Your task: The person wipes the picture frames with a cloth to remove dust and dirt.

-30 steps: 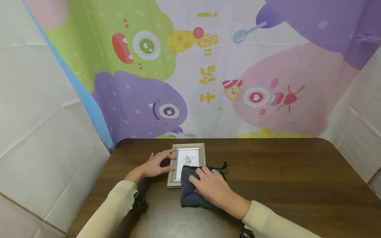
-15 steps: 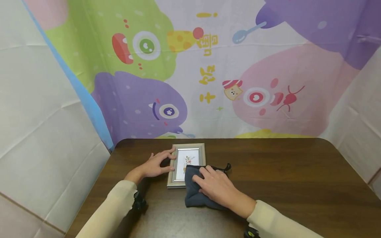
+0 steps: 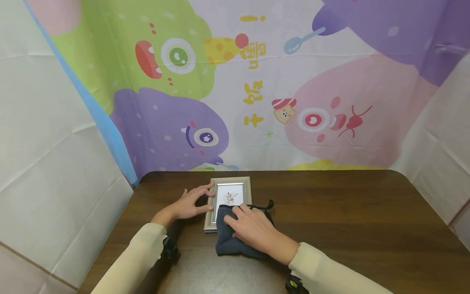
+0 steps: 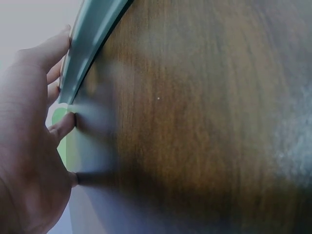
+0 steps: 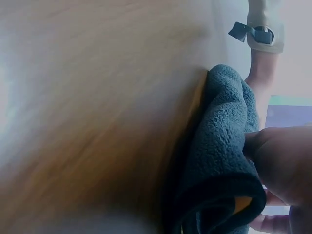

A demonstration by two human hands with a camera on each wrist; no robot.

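A picture frame (image 3: pixel 247 188) with a beige and silver border lies flat on the table, a floral print showing behind its pane. Along its left border rest the fingertips of my left hand (image 3: pixel 187 204), fingers spread and fairly straight. The left wrist view has the thumb against the side of the frame (image 4: pixel 90 46) and two fingertips down on the tabletop. My right hand (image 3: pixel 255 228) grips a folded dark grey-blue cloth (image 3: pixel 229 241) from above with bent fingers. This cloth covers the frame's lower right corner. In the right wrist view the thumb presses into the fuzzy cloth (image 5: pixel 219 136).
The dark brown wooden table (image 3: pixel 349 212) extends to the right and toward the front. A cartoon-printed curtain (image 3: pixel 264 151) hangs behind its far edge. Pale panels (image 3: pixel 55 143) stand at both sides. A black loop (image 3: pixel 269 204) sticks out from the cloth.
My right hand slid the cloth a little to the right, then back left over the frame's lower part. My left hand and the frame stay in place; the head view shifted slightly.
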